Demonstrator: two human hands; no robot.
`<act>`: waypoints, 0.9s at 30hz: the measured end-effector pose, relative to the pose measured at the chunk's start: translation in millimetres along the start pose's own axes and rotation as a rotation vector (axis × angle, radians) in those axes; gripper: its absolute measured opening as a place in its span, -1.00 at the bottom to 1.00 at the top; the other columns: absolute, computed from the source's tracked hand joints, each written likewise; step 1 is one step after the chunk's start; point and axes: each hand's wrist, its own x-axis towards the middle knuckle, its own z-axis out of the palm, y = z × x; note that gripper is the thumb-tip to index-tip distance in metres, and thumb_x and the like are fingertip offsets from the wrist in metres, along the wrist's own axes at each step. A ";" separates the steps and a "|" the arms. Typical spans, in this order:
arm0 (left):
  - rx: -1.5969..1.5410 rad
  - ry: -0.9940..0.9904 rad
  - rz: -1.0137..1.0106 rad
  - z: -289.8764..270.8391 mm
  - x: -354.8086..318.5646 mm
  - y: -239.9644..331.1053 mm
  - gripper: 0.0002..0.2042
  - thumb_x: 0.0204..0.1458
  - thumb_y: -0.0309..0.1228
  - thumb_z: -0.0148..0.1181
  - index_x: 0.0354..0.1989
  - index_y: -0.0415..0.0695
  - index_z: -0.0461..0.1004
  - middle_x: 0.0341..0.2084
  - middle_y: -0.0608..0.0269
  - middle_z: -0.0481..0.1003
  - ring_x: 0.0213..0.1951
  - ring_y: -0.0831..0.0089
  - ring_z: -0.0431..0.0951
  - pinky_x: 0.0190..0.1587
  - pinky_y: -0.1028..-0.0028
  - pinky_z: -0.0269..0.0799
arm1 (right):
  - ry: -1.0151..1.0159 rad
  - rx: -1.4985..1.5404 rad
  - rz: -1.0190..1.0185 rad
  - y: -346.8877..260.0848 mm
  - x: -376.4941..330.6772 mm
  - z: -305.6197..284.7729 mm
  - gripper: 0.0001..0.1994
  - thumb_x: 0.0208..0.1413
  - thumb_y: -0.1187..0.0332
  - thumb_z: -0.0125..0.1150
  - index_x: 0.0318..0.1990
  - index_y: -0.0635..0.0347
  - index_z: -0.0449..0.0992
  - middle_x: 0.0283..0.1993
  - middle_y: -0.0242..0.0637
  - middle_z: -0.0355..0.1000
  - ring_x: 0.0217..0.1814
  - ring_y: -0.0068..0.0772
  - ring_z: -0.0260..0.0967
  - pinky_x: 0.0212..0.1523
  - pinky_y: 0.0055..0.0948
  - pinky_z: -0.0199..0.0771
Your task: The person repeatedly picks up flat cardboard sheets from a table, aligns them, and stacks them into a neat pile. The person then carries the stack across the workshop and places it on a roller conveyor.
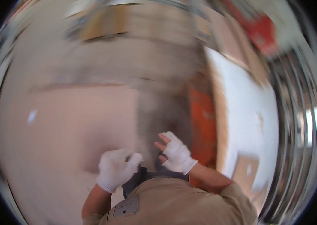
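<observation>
My left hand (118, 168), in a white knit glove, hovers over the near right edge of a wide pinkish-brown board (64, 120). Its fingers curl loosely, the thumb stands apart from them, and nothing shows in the grasp. My right hand (177, 154) is in a white glove with bare fingertips showing. Its fingers are spread and empty, over the dark gap between the board and an orange metal frame (202, 116). Neither hand visibly touches anything. Motion blurs much of the picture.
Right of the orange frame stands a large white-topped slab or stack (246, 112) with a brown edge. A brown piece (245, 168) lies against it. Grey rails (293, 131) curve along the far right. A red object (261, 33) and a yellowish block (106, 22) are farther off.
</observation>
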 end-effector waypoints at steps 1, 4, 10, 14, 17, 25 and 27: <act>-0.144 0.026 0.085 17.1 10.0 -1.1 -0.80 0.23 -0.31 0.29 -0.35 -0.19 0.63 -0.63 0.06 0.57 -0.55 0.08 0.64 -0.39 0.22 0.56 | 0.217 -0.126 0.067 23.5 -49.6 -11.9 -0.42 0.07 0.26 0.35 0.31 0.14 0.58 0.51 0.07 0.30 0.54 0.23 0.21 0.53 0.03 0.27; -0.213 -0.156 0.209 61.7 49.1 54.5 -0.90 0.19 -0.47 0.32 -0.29 -0.26 0.62 -0.61 0.11 0.59 -0.50 0.18 0.68 -0.33 0.30 0.59 | 0.650 -0.295 0.643 78.4 -204.7 -46.1 -0.52 0.11 0.31 0.29 0.21 0.20 0.58 0.31 0.01 0.46 0.40 0.10 0.35 0.41 0.03 0.40; -0.086 -0.645 0.816 246.3 62.6 188.5 -0.84 0.23 -0.42 0.30 -0.14 -0.27 0.61 -0.35 0.00 0.67 -0.31 0.22 0.72 -0.17 0.32 0.62 | 0.670 -0.309 1.643 94.9 -504.0 -2.3 -0.43 0.26 0.18 0.21 0.38 0.24 0.44 0.46 -0.06 0.38 0.62 -0.04 0.15 0.61 -0.14 0.14; -0.057 -0.906 1.176 398.0 -1.7 263.8 -0.75 0.19 -0.29 0.36 -0.09 -0.21 0.63 -0.18 -0.09 0.68 -0.13 0.00 0.71 -0.05 0.15 0.62 | 0.528 -0.028 1.891 69.4 -560.9 68.0 -0.47 0.28 0.08 0.17 0.29 0.22 0.49 0.35 -0.04 0.46 0.48 0.01 0.30 0.46 -0.06 0.34; -0.170 -1.042 1.289 519.9 -55.2 320.5 -0.66 0.18 -0.16 0.36 -0.04 -0.16 0.66 -0.08 -0.08 0.67 0.00 -0.04 0.67 0.06 0.07 0.57 | 0.509 -0.045 1.934 50.8 -549.2 71.1 -0.62 0.27 0.11 0.15 0.06 0.18 0.56 0.14 0.07 0.57 0.17 0.10 0.54 0.17 0.05 0.57; 0.530 -1.384 1.826 688.1 -200.7 399.3 -0.16 0.30 0.29 -0.12 0.65 0.04 0.09 0.67 0.04 -0.12 0.68 0.09 -0.22 0.68 0.07 -0.43 | 0.519 0.106 1.743 20.4 -556.5 81.4 -0.90 0.10 0.28 0.32 -0.31 0.06 0.59 -0.45 -0.10 0.60 -0.45 0.07 0.59 -0.39 0.02 0.58; 0.447 -1.379 1.798 697.9 -199.1 384.1 -0.15 0.25 0.29 -0.06 0.64 0.08 0.12 0.66 0.06 -0.07 0.68 0.11 -0.18 0.68 0.13 -0.42 | 0.474 0.205 1.731 -10.2 -546.0 84.2 -0.92 0.06 0.34 0.33 -0.31 0.06 0.58 -0.47 -0.11 0.59 -0.46 0.05 0.59 -0.41 0.00 0.58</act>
